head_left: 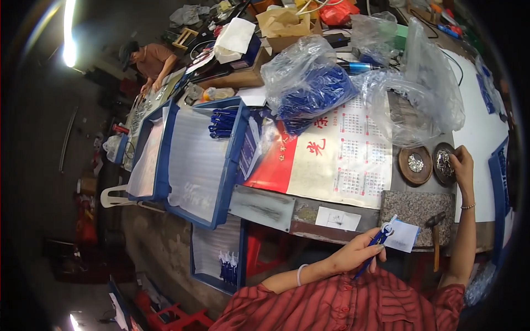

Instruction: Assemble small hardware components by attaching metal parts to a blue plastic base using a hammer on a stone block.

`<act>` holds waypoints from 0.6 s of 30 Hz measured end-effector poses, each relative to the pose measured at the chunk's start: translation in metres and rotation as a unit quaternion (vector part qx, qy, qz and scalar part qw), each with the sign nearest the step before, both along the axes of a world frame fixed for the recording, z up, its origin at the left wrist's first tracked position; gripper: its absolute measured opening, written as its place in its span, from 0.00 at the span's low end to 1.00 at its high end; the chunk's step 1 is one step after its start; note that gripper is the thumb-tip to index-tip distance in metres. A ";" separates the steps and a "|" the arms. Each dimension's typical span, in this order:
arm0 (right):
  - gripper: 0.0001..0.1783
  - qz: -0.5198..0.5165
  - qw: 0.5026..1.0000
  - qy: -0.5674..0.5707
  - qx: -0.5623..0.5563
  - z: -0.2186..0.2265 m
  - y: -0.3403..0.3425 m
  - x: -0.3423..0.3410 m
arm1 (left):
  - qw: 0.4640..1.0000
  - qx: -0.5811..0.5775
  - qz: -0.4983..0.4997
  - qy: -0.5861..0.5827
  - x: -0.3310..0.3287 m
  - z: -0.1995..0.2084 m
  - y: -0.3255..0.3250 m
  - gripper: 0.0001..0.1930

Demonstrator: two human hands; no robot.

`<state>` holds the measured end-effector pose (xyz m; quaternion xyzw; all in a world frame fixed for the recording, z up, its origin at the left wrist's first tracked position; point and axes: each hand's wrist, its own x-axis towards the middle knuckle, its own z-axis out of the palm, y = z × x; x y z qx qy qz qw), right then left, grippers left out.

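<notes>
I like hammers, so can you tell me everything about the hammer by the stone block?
The hammer is small, with a dark metal head and a brown handle that looks wooden. It rests at the near right corner of the speckled grey stone slab, head on the slab, handle pointing down over the table edge. No hand touches it; the right arm passes just beside it.

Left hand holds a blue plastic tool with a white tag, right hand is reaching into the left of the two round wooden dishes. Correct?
Not quite. The head view shows the right hand at the right one of the two round wooden dishes, not the left round wooden dish. The rest stands: the left hand holds the blue plastic tool with the white tag.
</notes>
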<state>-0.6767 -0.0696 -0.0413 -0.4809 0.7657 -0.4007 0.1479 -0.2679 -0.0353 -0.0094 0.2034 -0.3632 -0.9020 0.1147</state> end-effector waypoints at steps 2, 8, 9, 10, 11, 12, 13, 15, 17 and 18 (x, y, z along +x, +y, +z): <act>0.08 0.005 1.000 -0.025 -0.014 -0.002 0.001 -0.003 | 1.000 -0.002 0.009 0.001 -0.001 0.001 0.001 0.17; 0.06 0.004 0.993 -0.121 -0.005 0.031 0.026 0.020 | 0.999 -0.003 -0.038 0.003 -0.003 -0.002 0.000 0.22; 0.07 0.010 0.987 -0.155 -0.036 0.046 0.031 0.040 | 0.999 0.002 -0.034 -0.019 -0.002 -0.001 0.000 0.21; 0.07 0.021 0.979 -0.199 -0.038 0.060 0.037 0.061 | 0.999 -0.001 -0.023 -0.023 -0.002 -0.001 -0.001 0.21; 0.08 0.031 0.969 -0.241 -0.040 0.072 0.039 0.085 | 1.000 -0.003 -0.013 -0.027 -0.001 -0.003 -0.001 0.21; 0.10 0.049 0.960 -0.277 -0.008 0.079 0.044 0.101 | 0.999 0.004 -0.009 -0.043 0.000 -0.001 -0.002 0.22; 0.12 0.064 0.948 -0.312 0.021 0.086 0.051 0.115 | 0.998 0.009 -0.008 -0.057 0.001 0.002 -0.004 0.22; 0.14 0.090 0.919 -0.382 0.034 0.093 0.059 0.145 | 0.998 0.011 -0.006 -0.068 0.000 0.006 -0.007 0.23; 0.14 0.114 0.881 -0.459 0.033 0.093 0.070 0.162 | 0.999 0.024 -0.010 -0.046 -0.001 0.009 -0.009 0.24; 0.14 0.100 0.882 -0.459 0.033 0.092 0.076 0.164 | 0.998 0.024 -0.021 -0.050 -0.004 0.009 -0.010 0.24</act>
